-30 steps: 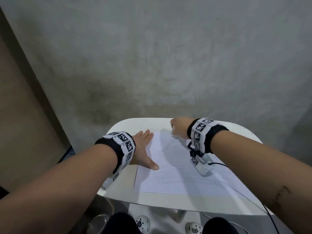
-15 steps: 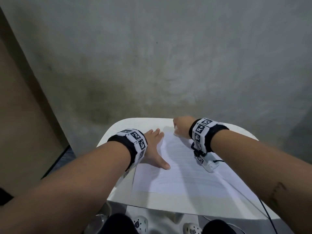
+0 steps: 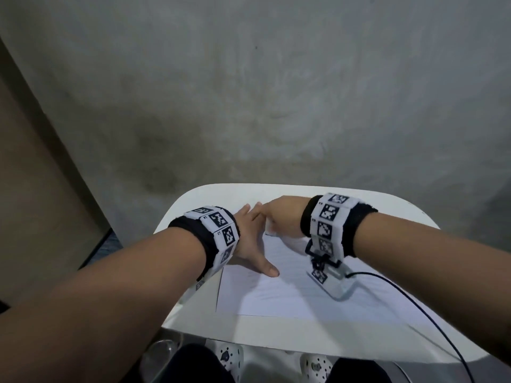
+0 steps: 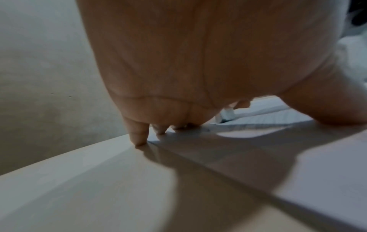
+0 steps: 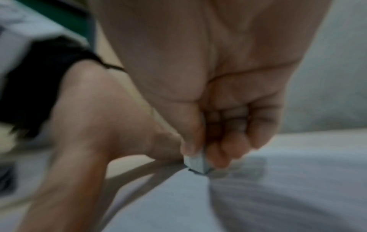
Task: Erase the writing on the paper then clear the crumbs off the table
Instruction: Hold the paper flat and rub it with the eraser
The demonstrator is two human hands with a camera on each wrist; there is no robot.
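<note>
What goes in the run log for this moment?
phase: erasing | right hand: pinches eraser on paper | left hand: presses paper flat | table: crumbs not discernible

Head view — high, facing forward and down over both forearms onto the rounded white table (image 3: 193, 205). Left wrist view — under the palm, very near the tabletop. Right wrist view — close behind curled fingers. All share the white lined paper sheet (image 3: 279, 297).

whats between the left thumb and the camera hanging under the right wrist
Only bare white paper sheet lies between the left hand thumb and the small white wrist camera; the head view shows it.
</note>
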